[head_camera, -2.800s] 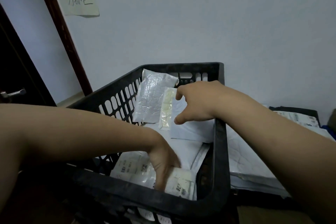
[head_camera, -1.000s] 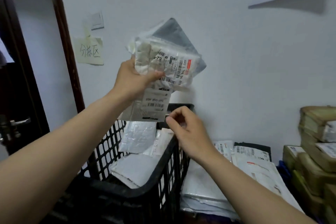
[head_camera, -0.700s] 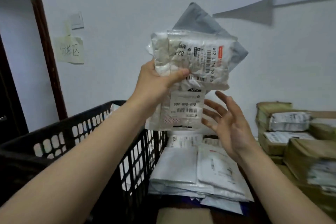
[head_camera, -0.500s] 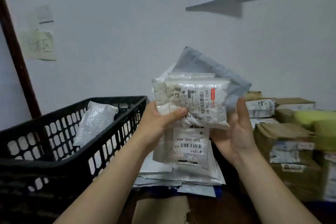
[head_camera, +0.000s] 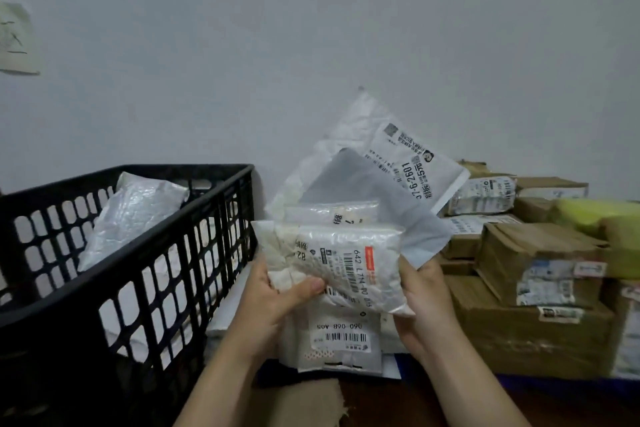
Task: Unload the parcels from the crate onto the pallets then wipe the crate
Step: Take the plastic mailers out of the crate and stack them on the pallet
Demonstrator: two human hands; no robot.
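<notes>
Clutching fanned stack of mailer parcels [head_camera: 349, 253] at lower centre with left hand [head_camera: 273, 302] and right hand [head_camera: 424, 302]; likely to spill rear bags [head_camera: 398, 156] if loosened.

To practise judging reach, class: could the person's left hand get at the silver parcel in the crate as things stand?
Probably not yet: the left hand grips the bundle of parcels with the right hand. Once freed, likely yes: the silver parcel lies uncovered in the open-topped crate.

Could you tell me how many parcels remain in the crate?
2 visible: silver mailer leaning inside the crate, white parcel behind its side holes; others may be hidden.
</notes>
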